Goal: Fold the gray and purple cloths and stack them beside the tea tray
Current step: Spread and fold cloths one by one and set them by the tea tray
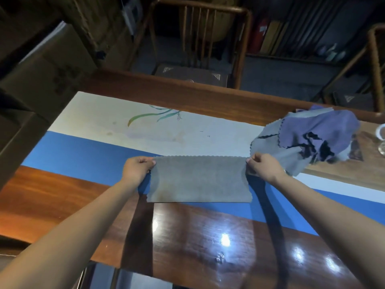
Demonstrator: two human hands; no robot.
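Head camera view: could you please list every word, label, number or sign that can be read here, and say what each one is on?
None can be read.
Table runner: tiny dark marks near the painted leaves, too small to read.
Cardboard box: a dark printed mark, too blurred to read.
Red object behind the chair: a pale label, illegible.
Gray cloth and purple cloth: no lettering.

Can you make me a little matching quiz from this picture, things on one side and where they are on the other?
Things:
1. gray cloth
2. purple cloth
3. wooden chair
4. glass

Places:
A. behind the table's far edge
B. stretched between left hand and right hand
C. at the picture's right edge
D. crumpled in the pile at right

Pairs: 1-B, 2-D, 3-A, 4-C
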